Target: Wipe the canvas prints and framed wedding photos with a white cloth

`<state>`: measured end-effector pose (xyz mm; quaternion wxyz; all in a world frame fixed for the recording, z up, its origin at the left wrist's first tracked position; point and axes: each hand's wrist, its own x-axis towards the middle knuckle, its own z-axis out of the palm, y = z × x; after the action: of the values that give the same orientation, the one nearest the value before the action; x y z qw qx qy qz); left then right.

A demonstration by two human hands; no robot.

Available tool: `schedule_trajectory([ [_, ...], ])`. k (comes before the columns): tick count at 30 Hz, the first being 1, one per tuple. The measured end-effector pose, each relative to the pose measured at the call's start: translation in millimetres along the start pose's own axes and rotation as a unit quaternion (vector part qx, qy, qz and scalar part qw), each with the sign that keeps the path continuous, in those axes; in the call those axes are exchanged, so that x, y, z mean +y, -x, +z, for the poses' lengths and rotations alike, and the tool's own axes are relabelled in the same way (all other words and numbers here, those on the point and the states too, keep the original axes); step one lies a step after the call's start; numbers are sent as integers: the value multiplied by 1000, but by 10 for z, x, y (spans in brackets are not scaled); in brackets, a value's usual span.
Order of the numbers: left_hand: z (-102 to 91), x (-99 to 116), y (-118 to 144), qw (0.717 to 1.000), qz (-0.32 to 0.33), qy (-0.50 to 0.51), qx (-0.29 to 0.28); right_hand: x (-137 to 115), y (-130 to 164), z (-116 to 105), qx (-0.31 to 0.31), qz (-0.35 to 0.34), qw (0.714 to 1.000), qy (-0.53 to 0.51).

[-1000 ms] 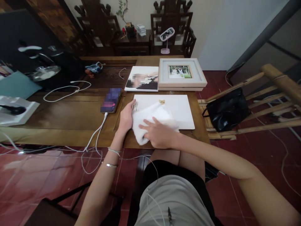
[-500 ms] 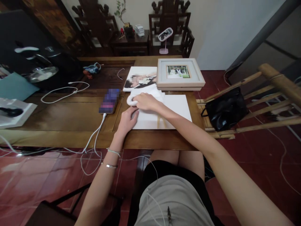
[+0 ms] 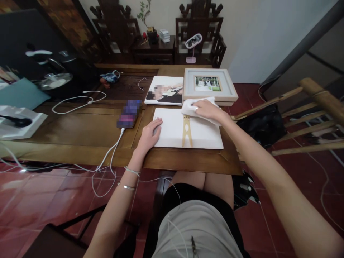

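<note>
A white cloth (image 3: 188,106) is bunched under my right hand (image 3: 205,109), whose fingers are closed on it. It lies over the upper right part of a white panel (image 3: 169,125), which is flat on the wooden table in front of me. A tan folding stand leg (image 3: 186,132) is fixed to the panel's middle. My left hand (image 3: 151,134) rests on the panel's left edge with its fingers stretched out, holding nothing. Just behind the panel are a photo panel (image 3: 173,96) and a light wood picture frame (image 3: 229,87) with a photo in it.
A phone (image 3: 129,114) with a white charging cable (image 3: 113,147) lies left of the panel. Farther left are another white cable (image 3: 64,108), a pot with a glass lid (image 3: 56,81) and a white holder (image 3: 23,125). A bamboo chair (image 3: 309,86) bearing a black bag stands at the right.
My right hand has moved to the right across the panel with the cloth, baring the panel's left side and the stand leg. My left hand stays at the left edge.
</note>
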<state>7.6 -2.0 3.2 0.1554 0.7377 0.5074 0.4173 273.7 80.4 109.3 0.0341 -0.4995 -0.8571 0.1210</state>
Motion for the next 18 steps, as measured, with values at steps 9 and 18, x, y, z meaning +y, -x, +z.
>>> schedule_trajectory([
  [9,-1,10,0,1000,10,-12,2,-25,1241,297,12,-9,999,37],
  [18,-11,16,1,1000,6,-11,-1,-146,1639,342,3,-80,997,19],
])
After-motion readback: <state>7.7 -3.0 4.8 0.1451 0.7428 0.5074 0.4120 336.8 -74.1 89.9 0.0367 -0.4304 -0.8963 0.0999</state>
